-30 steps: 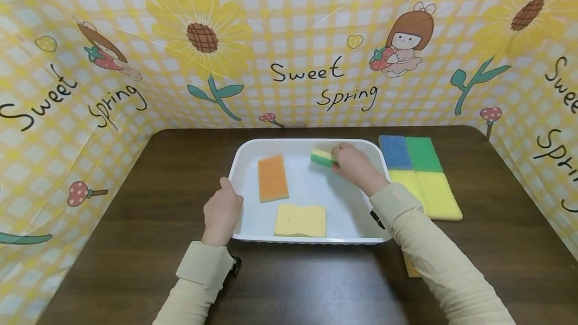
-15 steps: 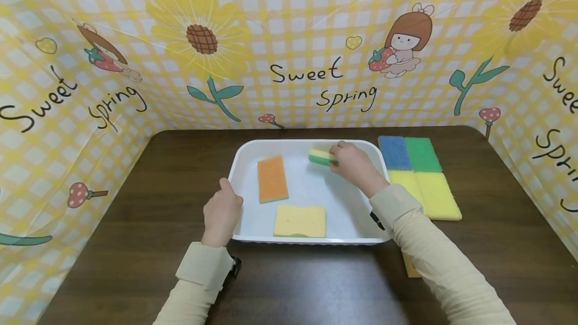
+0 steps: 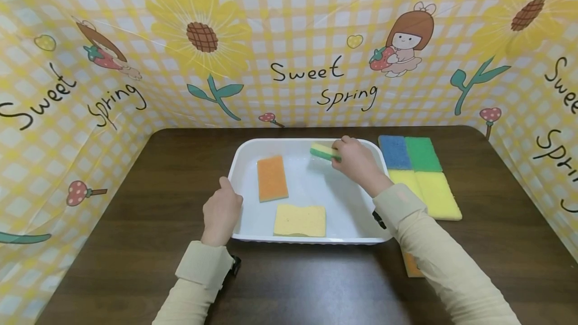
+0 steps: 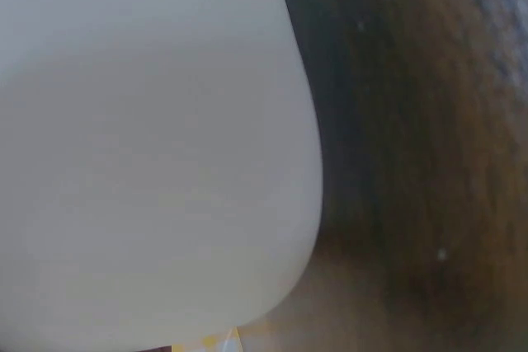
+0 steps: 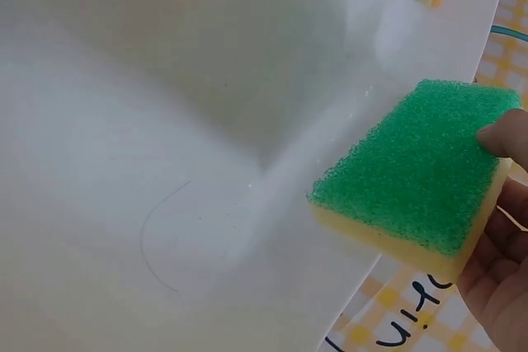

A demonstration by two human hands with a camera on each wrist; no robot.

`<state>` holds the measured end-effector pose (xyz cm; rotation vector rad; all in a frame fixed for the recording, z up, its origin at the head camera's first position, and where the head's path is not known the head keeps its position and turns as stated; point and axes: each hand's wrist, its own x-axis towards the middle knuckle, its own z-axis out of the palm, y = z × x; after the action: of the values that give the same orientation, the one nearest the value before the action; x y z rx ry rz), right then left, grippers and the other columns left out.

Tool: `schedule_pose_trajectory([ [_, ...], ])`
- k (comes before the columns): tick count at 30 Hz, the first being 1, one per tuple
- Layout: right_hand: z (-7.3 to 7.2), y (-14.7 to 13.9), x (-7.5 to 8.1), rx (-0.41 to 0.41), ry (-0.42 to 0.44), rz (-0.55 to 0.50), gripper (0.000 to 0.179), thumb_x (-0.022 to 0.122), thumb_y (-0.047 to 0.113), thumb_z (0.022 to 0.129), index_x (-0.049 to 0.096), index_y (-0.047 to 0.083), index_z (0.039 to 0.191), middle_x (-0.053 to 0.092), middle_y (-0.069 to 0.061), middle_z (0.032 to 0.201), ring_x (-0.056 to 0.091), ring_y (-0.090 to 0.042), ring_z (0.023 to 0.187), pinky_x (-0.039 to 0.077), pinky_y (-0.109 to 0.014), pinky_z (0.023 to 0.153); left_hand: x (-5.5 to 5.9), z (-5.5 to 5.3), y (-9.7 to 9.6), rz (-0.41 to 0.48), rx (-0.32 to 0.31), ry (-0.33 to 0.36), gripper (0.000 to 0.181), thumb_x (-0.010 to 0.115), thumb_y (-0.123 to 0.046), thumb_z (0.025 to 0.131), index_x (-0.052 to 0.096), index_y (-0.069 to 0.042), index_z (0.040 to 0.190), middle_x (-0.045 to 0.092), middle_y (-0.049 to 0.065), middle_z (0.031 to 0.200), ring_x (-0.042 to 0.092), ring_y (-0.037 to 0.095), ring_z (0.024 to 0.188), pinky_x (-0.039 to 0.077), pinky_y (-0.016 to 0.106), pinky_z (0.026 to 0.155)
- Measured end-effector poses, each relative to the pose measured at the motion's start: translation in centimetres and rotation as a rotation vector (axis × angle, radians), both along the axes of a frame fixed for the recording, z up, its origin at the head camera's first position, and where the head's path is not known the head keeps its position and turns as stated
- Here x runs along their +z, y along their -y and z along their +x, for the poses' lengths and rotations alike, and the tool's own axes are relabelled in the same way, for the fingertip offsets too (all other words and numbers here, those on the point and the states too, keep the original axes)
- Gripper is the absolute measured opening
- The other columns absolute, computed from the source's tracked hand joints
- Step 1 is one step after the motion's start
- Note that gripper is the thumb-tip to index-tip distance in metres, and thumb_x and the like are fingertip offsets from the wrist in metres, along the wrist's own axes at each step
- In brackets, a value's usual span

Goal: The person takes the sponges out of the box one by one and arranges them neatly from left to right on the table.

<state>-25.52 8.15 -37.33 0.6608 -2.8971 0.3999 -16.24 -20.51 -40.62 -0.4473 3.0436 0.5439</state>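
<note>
My right hand [image 3: 358, 163] pinches a green and yellow scouring sponge [image 5: 417, 171] above the back right of a white tray [image 3: 311, 240]. In the right wrist view the thumb lies on the green scouring face, with curled fingers behind the yellow foam. At the tray's left rim, my left hand [image 3: 222, 212] grips the edge; its fingertips are hidden. Inside the tray, an orange-topped sponge [image 3: 273, 178] lies on the left and a pale yellow sponge [image 3: 300, 220] near the front wall. The left wrist view holds mostly the tray's blurred white side [image 4: 157, 171].
Right of the tray, a blue sponge [image 3: 395, 152], a green sponge [image 3: 423, 154] and two yellow sponges [image 3: 438, 195] lie side by side on the dark wooden table [image 3: 280, 285]. An orange sponge [image 3: 412, 266] is partly covered by the right sleeve. A checked cloth [image 3: 307, 24] walls the back and sides.
My right hand has moved slightly up and toward the tray's back wall with the green and yellow sponge. The left hand and the tray have stayed put.
</note>
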Motion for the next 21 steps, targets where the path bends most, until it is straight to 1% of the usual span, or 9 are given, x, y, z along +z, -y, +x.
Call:
schedule_pose_trajectory([
  [10,0.9,0.4,1.0,-0.043,0.023,-0.048,0.026,0.066,0.014,0.085,0.065,0.0,0.107,0.062,-0.014,0.094,0.054,-0.024,0.079,0.049,-0.038,0.071,0.0,-0.1,0.0,-0.001,0.004,0.014,0.034,0.049,-0.011,0.092,0.037,0.01,0.116,0.059,0.02,0.07,0.054,0.024,0.053,0.038,0.032,0.045],
  [13,1.1,0.5,1.3,-0.049,0.009,-0.057,0.026,0.066,0.013,0.084,0.065,-0.001,0.107,0.062,-0.015,0.094,0.055,-0.025,0.079,0.05,-0.038,0.072,0.1,-0.1,0.0,-0.001,0.005,0.023,0.034,0.049,-0.011,0.092,0.037,0.01,0.116,0.059,0.02,0.07,0.055,0.024,0.054,0.039,0.032,0.045],
  [17,1.4,0.5,1.8,-0.052,-0.031,-0.061,0.026,0.067,0.012,0.084,0.065,-0.002,0.105,0.064,-0.016,0.094,0.057,-0.027,0.08,0.051,-0.038,0.072,0.1,-0.1,0.1,-0.001,0.002,0.026,0.035,0.048,-0.011,0.092,0.036,0.01,0.117,0.059,0.021,0.07,0.055,0.025,0.054,0.039,0.033,0.046],
  [21,1.6,0.4,2.4,-0.059,-0.041,-0.071,0.027,0.067,0.014,0.084,0.065,-0.002,0.106,0.064,-0.016,0.095,0.059,-0.028,0.081,0.052,-0.039,0.072,0.1,-0.1,0.2,0.005,-0.001,0.029,0.034,0.048,-0.012,0.093,0.036,0.01,0.116,0.059,0.021,0.071,0.056,0.025,0.054,0.039,0.033,0.046],
])
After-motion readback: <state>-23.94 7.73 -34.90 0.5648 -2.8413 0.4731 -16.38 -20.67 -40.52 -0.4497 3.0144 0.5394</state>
